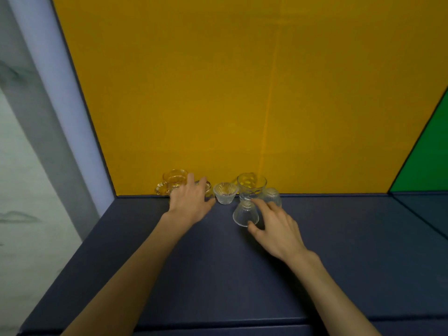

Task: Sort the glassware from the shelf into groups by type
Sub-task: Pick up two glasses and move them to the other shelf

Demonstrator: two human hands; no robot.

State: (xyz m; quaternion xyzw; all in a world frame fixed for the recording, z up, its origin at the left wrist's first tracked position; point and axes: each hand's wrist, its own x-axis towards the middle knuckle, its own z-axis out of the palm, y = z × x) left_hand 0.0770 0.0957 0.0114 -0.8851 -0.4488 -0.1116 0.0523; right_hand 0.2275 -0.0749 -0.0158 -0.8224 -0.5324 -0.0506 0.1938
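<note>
Several clear glasses stand along the back of a dark blue shelf (218, 275). A small ribbed cup (225, 192) sits upright in the middle. To its right an inverted ribbed cup (245, 214) carries a taller smooth glass (251, 186) on top, with another inverted cup (272, 195) behind. At the left, a cluster of glasses (174, 178) stands against the yellow wall. My left hand (190, 203) lies over that cluster, fingers spread. My right hand (276, 226) touches the inverted ribbed cup with thumb and fingertips, not closed around it.
A yellow panel (242, 93) forms the back wall and a green panel (426, 154) the right side. A pale blue-grey post (60, 117) borders the shelf at the left. The shelf's front edge (242, 323) runs along the bottom.
</note>
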